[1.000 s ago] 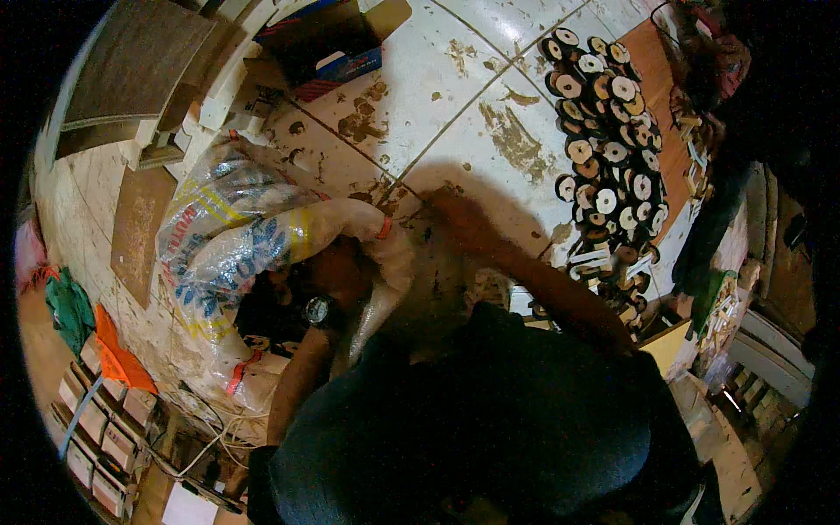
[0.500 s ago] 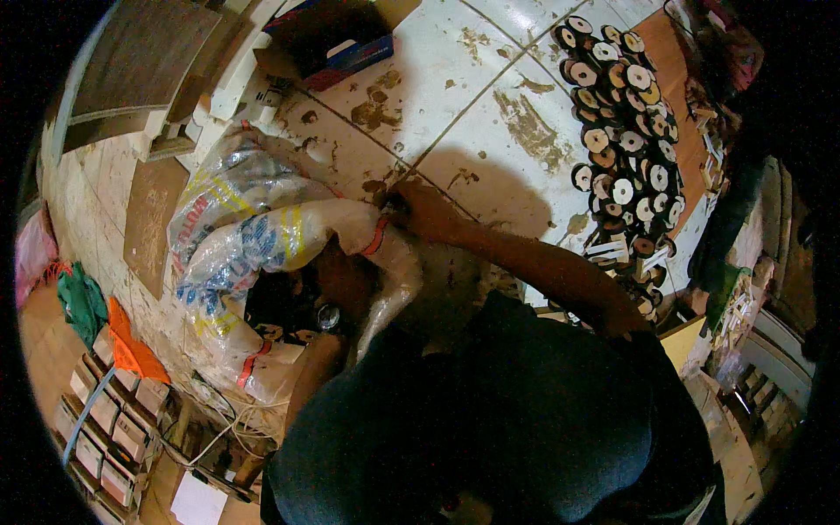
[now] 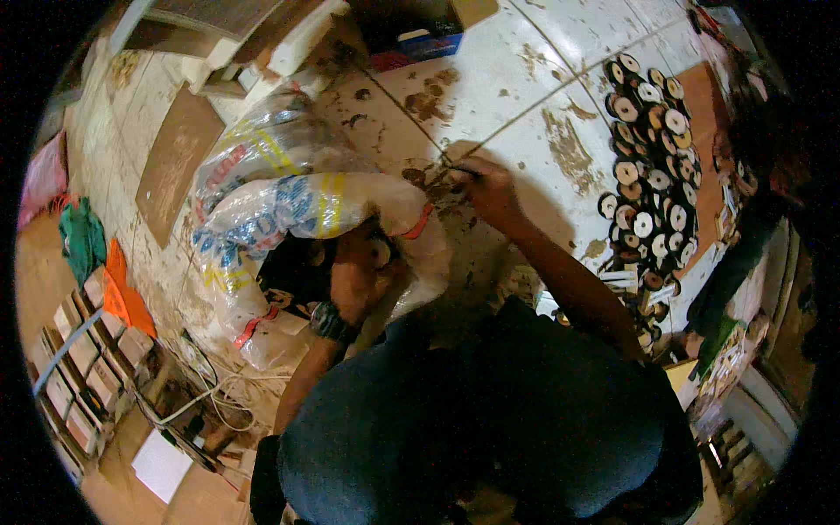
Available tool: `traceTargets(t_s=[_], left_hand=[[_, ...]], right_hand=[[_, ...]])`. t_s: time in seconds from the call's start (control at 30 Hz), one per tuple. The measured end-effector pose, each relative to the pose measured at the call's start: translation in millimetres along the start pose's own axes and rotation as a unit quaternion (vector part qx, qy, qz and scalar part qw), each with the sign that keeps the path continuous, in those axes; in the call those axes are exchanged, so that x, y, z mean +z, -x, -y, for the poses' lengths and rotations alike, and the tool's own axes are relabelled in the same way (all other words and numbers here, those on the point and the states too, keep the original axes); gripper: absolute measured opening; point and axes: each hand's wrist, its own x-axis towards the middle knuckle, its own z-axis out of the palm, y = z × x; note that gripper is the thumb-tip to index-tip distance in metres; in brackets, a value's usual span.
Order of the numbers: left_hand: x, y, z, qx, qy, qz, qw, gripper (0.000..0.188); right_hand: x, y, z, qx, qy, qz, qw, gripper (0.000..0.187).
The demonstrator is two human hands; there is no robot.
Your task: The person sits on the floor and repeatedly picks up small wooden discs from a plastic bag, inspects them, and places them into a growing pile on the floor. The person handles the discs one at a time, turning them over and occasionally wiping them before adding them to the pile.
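A shiny, see-through woven plastic sack (image 3: pixel 346 199) with blue, red and yellow printing lies before me, its mouth folded back. Dark discs (image 3: pixel 302 262) fill its shadowed inside. My left hand (image 3: pixel 357 273), wearing a wristwatch (image 3: pixel 329 322), is within the mouth. Its fingers are closed on a dark disc (image 3: pixel 379 254) with a pale round centre. Just beyond the sack's right rim, my right hand (image 3: pixel 492 191) hovers over the tiles. Its fingers are pinched around something small and dark that I cannot make out.
On the right, a large cluster of dark discs (image 3: pixel 652 175) with pale centres covers the tiles beside a brown board (image 3: pixel 707 157). An open cardboard box (image 3: pixel 429 44) stands at the back. Lower left are a slatted rack (image 3: pixel 96 376), orange cloth (image 3: pixel 127 293) and loose cable (image 3: pixel 223 394).
My right hand has left the sack's rim and moved right over the tiles. My left hand has risen inside the sack, and a disc now shows in it. The whole view has shifted.
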Motion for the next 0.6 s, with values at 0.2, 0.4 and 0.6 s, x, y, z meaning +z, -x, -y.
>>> traceTargets(t_s=[0.2,0.4,0.6], left_hand=[[-36.8,24.7,-38.8,0.065,0.072,-0.096,0.991,0.068],[-20.6,-9.0,-66.3,0.069,0.228,-0.111,0.965,0.063],[-7.4,-20.7,-78.8,0.036,0.319,-0.09,0.943,0.061]], right_hand=[[-34.6,29.3,69.2,0.122,-0.294,0.092,0.943,0.017],[-16.1,33.2,98.0,-0.045,-0.29,0.157,0.943,0.015],[-28.1,35.7,96.2,0.059,-0.263,0.108,0.957,0.016]])
